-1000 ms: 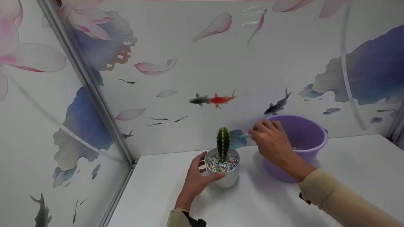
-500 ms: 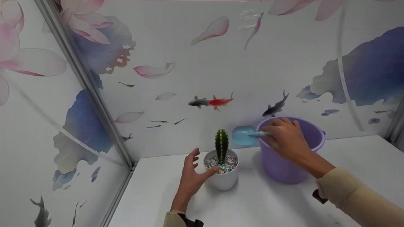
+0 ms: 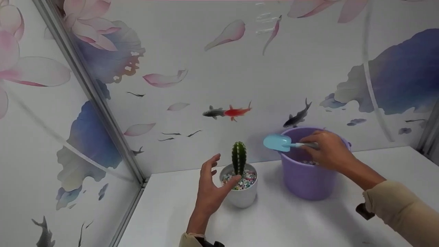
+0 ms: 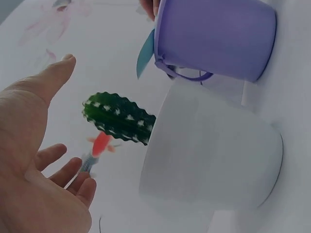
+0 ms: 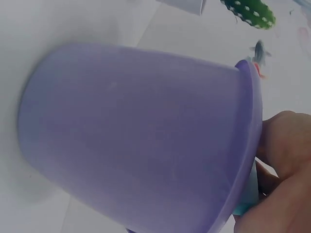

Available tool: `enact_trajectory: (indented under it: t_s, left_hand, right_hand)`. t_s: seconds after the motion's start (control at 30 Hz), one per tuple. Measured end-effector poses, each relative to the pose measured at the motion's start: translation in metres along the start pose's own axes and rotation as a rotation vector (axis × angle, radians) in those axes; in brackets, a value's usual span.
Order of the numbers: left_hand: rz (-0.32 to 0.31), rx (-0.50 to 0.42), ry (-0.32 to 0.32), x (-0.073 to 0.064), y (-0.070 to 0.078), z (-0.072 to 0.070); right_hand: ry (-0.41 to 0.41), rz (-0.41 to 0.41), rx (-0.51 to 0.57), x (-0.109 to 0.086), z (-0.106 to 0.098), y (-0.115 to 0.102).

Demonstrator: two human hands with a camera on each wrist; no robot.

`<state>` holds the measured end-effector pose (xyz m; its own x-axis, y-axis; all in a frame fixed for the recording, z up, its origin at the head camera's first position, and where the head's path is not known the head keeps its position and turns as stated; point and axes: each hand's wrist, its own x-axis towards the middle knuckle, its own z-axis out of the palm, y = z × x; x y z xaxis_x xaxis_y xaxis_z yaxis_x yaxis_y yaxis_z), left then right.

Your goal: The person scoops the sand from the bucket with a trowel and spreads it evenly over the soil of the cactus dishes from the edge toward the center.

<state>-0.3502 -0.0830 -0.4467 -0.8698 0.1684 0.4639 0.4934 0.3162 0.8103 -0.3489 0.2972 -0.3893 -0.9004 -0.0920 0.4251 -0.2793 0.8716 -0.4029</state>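
Observation:
A ribbed green cactus (image 3: 239, 157) stands upright in a white pot (image 3: 242, 199), among small multicoloured pebbles (image 3: 249, 180). Beside the pot's left side is my left hand (image 3: 211, 195), fingers spread and thumb overlapping the rim; in the left wrist view a gap separates that hand from the pot (image 4: 209, 155). My right hand (image 3: 331, 151) grips a small light blue shovel (image 3: 277, 142) by its handle, over the mouth of a purple bucket (image 3: 308, 183). The shovel's blade points left past the bucket's rim. Some pebbles (image 3: 307, 162) show inside the bucket.
Pot and bucket stand side by side on a white table (image 3: 274, 223). Close behind them rises a white wall (image 3: 192, 41) printed with fish, petals and lotus leaves. A metal corner post (image 3: 92, 92) runs down at the left.
My right hand has carried the shovel rightward from beside the cactus to over the bucket. My left hand has let go of the pot and drawn slightly away.

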Motion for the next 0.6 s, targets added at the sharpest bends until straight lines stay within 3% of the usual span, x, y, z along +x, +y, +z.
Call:
enact_trajectory:
  t_s: [0.27, 0.6]
  left_hand:
    - [0.046, 0.027, -0.062, -0.004, 0.021, 0.01]
    - [0.103, 0.002, -0.194, -0.009, 0.034, 0.034]
  right_hand:
    - [-0.107, -0.044, -0.02, 0.0, -0.011, 0.004]
    - [-0.061, -0.086, -0.063, -0.001, -0.021, 0.012]
